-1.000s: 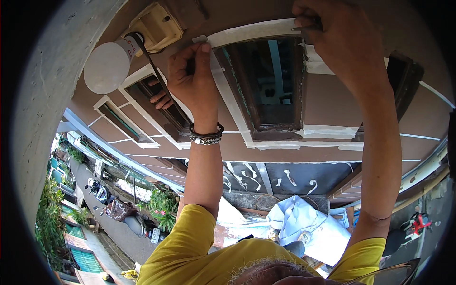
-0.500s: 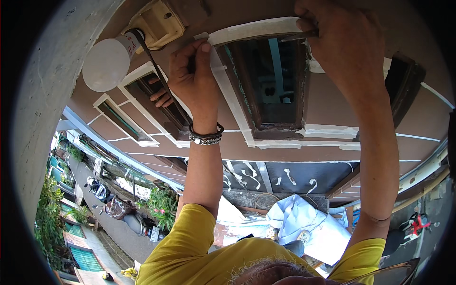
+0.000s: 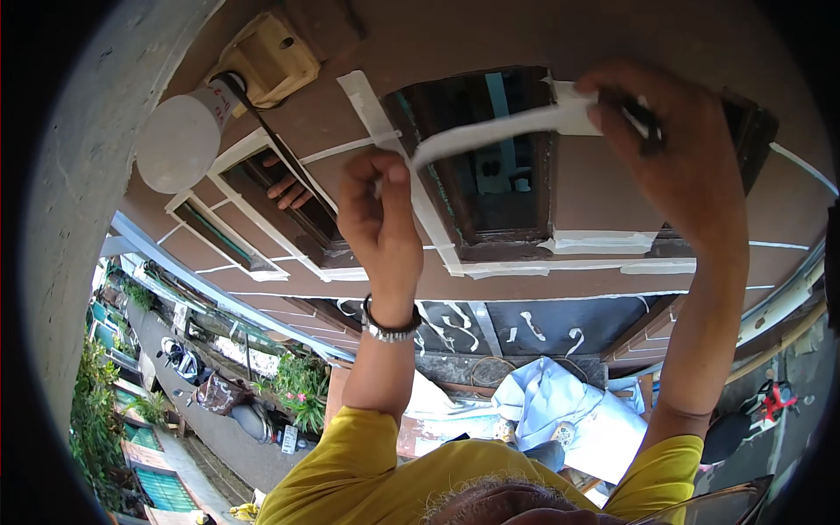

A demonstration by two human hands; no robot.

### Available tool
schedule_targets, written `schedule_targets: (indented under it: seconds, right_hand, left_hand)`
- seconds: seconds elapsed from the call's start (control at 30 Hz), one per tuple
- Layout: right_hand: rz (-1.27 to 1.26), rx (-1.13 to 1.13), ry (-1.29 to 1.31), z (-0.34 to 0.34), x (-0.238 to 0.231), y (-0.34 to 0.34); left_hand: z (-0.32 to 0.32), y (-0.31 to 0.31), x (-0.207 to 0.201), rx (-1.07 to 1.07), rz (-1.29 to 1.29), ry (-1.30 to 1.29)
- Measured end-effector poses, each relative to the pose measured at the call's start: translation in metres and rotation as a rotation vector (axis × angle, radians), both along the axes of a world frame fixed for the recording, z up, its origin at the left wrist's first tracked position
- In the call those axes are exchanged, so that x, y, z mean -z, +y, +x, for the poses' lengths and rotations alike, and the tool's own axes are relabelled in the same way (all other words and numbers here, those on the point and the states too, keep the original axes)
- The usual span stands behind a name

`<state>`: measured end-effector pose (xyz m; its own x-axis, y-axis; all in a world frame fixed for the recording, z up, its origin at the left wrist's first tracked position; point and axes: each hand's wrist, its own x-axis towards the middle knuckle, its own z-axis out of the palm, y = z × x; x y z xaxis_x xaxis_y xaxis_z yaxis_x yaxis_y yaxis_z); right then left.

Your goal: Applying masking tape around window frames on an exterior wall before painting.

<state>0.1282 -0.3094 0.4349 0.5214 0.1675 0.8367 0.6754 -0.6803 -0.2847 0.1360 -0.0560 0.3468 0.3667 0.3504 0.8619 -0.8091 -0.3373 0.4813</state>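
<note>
A white strip of masking tape (image 3: 494, 129) stretches in front of the dark-framed window (image 3: 503, 201). My left hand (image 3: 381, 206) pinches its left end between thumb and fingertips. My right hand (image 3: 665, 149), slightly blurred, is closed at the strip's right end. A dark slim tool (image 3: 646, 127), too blurred to name, is also within that hand. More white tape (image 3: 363, 109) is stuck to the brown wall (image 3: 604, 192) along the window's left side, and wider tape (image 3: 604, 242) lies at its lower right.
A round white bulb (image 3: 179, 140) hangs on a dark cable from a cream fixture (image 3: 276, 61) at upper left. A concrete edge (image 3: 114, 157) runs down the left. Another person's fingers (image 3: 289, 188) show at the smaller window. Far below are pale blue sheeting (image 3: 560, 420) and parked motorbikes (image 3: 236, 407).
The tape strip has come away from the window's top edge and now hangs lower, between my hands. My left hand moved down and right; my right hand moved down and right too.
</note>
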Motion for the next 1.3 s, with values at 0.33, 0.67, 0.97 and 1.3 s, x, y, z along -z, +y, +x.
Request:
schedule_targets:
  seconds: [0.33, 0.67, 0.97, 1.3]
  right_hand:
    - [0.052, -0.299, 0.390, -0.005, 0.027, -0.027]
    - [0.016, -0.250, 0.314, -0.005, 0.027, -0.033]
    - [0.121, -0.175, 0.040, 0.011, 0.022, -0.006]
    - [0.144, -0.033, -0.170, 0.022, 0.000, 0.024]
  left_hand:
    - [-0.030, -0.034, 0.007, 0.235, 0.088, 0.150]
    - [-0.026, -0.022, -0.001, 0.394, 0.329, 0.538]
    - [-0.015, 0.009, -0.026, 0.176, 0.334, 0.360]
    - [0.000, 0.007, -0.055, -0.203, 0.264, 0.077]
